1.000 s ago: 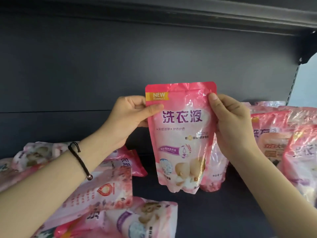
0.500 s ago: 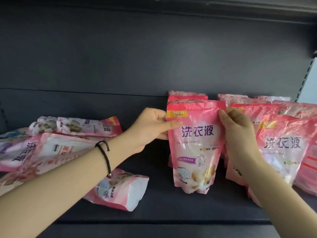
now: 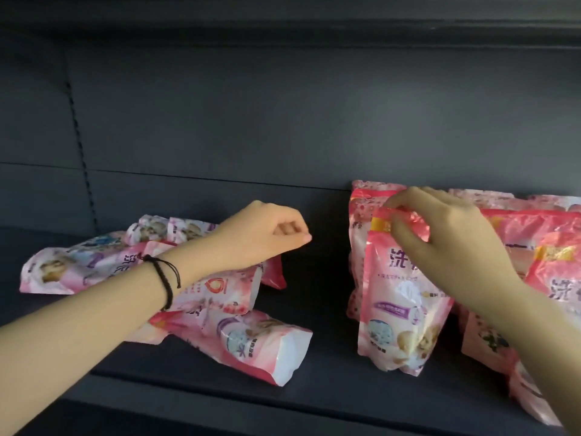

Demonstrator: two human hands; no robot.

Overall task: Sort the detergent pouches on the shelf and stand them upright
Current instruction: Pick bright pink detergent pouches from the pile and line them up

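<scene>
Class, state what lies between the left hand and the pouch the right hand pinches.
Nothing; the head view shows only bare shelf and back wall between left hand and pouch.

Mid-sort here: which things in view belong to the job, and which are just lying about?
Job: front upright pouch, pinched at its top by the right hand; standing pouches beside it; toppled pouches at left; nearest lying pouch; shelf; left hand, holding nothing.
Not the job: black bracelet; slotted strip.
</scene>
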